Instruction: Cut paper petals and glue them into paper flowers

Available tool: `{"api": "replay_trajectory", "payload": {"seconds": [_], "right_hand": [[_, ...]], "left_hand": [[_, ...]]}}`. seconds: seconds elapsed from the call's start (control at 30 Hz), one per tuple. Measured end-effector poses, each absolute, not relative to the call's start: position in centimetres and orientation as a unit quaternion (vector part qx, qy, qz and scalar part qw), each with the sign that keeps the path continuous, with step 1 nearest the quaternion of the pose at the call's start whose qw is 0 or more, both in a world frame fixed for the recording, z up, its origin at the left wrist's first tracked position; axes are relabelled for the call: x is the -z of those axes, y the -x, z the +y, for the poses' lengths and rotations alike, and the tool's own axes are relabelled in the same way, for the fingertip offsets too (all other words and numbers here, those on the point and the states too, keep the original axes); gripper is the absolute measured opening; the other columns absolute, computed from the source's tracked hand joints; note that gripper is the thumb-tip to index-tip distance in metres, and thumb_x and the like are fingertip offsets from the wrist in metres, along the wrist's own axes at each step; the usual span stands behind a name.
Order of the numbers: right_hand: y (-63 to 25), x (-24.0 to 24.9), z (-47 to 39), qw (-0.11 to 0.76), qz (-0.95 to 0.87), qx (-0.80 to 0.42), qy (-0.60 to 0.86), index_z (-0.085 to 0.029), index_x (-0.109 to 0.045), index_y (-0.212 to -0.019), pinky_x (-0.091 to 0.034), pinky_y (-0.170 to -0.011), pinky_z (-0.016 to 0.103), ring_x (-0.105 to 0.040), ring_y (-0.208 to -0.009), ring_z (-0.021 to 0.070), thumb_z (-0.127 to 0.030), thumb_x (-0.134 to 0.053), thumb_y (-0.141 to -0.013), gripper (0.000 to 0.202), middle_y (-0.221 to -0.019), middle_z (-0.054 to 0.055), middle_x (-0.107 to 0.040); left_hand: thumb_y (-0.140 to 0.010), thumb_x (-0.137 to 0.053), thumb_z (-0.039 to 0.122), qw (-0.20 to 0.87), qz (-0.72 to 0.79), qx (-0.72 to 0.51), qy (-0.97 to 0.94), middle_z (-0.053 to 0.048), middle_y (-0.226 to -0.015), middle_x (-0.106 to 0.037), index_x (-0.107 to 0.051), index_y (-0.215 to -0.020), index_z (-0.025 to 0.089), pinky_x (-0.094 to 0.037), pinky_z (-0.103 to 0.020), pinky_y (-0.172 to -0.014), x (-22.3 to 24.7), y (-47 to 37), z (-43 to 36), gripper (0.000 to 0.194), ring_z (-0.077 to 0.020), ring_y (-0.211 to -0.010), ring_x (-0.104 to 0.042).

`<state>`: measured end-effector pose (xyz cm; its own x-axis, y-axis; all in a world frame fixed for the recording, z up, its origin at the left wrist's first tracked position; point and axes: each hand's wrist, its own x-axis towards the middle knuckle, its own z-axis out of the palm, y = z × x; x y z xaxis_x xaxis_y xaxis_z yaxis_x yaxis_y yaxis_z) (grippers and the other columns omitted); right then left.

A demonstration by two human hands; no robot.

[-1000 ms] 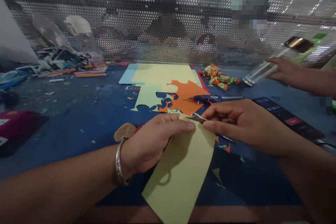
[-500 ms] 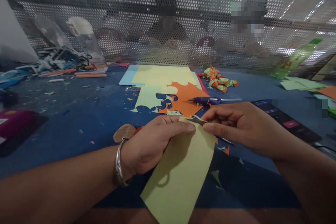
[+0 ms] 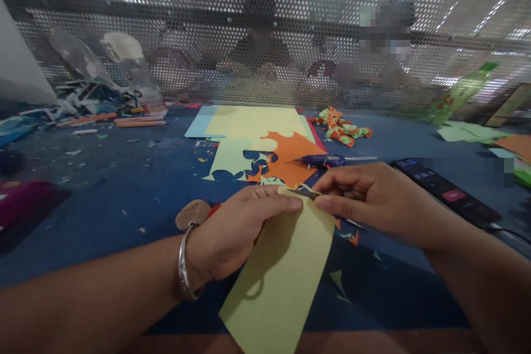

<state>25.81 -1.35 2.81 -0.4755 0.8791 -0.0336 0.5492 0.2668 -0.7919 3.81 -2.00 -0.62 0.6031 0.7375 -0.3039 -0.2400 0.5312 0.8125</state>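
A long yellow-green paper sheet point(image 3: 290, 265) hangs toward the table's near edge. My left hand point(image 3: 244, 227), with a silver bangle at its wrist, pinches the sheet's upper left part between thumb and fingers. A small dark pointed blade point(image 3: 303, 193) lies across the top of the sheet. Its right end is between the thumb and fingers of my right hand point(image 3: 352, 196), which is closed. Just beyond the hands are a cut-out orange sheet point(image 3: 286, 160) and a pale green sheet point(image 3: 232, 155) with rounded notches. A purple pen-like tool point(image 3: 327, 160) rests on the orange one.
Behind are yellow sheets point(image 3: 253, 119) and green-orange paper curls point(image 3: 342, 127). A phone point(image 3: 448, 191) lies right, a green bottle point(image 3: 464, 91) beyond it. At left are a clear bottle point(image 3: 139, 74), a magenta case point(image 3: 22, 199) and paper scraps. A perforated metal screen point(image 3: 199, 27) stands behind.
The view has shifted slightly, so most things appear a little further left. Both hands keep their hold, with the blade still at the sheet's top edge.
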Motion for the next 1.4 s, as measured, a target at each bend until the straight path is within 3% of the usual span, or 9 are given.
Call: {"api": "replay_trajectory", "payload": {"seconds": [0.6, 0.93, 1.4], "right_hand": [[-25.97, -2.85, -1.32, 0.226, -0.763, -0.378, 0.474, -0.02, -0.074, -0.098, -0.041, -0.051, 0.024, -0.057, -0.062, 0.014, -0.051, -0.069, -0.088, 0.033, -0.075, 0.003, -0.069], [-26.04, -2.67, -0.95, 0.225, -0.764, -0.38, 0.471, -0.018, -0.073, -0.098, -0.041, -0.052, 0.023, -0.057, -0.062, 0.0136, -0.05, -0.069, -0.088, 0.034, -0.075, 0.003, -0.069], [-25.94, -2.92, -1.16, 0.224, -0.767, -0.375, 0.471, -0.021, -0.075, -0.094, -0.041, -0.051, 0.024, -0.058, -0.06, 0.0139, -0.052, -0.07, -0.087, 0.033, -0.071, 0.002, -0.069]], "left_hand": [[-0.08, -0.076, 0.028, 0.807, 0.333, -0.356, -0.332, -0.003, -0.068, -0.069, -0.071, -0.073, 0.014, -0.047, -0.023, -0.06, 0.27, -4.25, -2.27, 0.017, -0.0121, -0.057, -0.062], [-0.083, -0.075, 0.035, 0.793, 0.349, -0.334, -0.37, -0.003, -0.071, -0.067, -0.072, -0.083, 0.014, -0.048, -0.024, -0.061, 0.3, -3.98, -2.3, 0.021, -0.0124, -0.059, -0.06], [-0.084, -0.072, 0.035, 0.789, 0.351, -0.32, -0.39, -0.005, -0.072, -0.066, -0.068, -0.081, 0.013, -0.048, -0.024, -0.06, 0.3, -3.98, -2.09, 0.022, -0.013, -0.059, -0.06]]}}
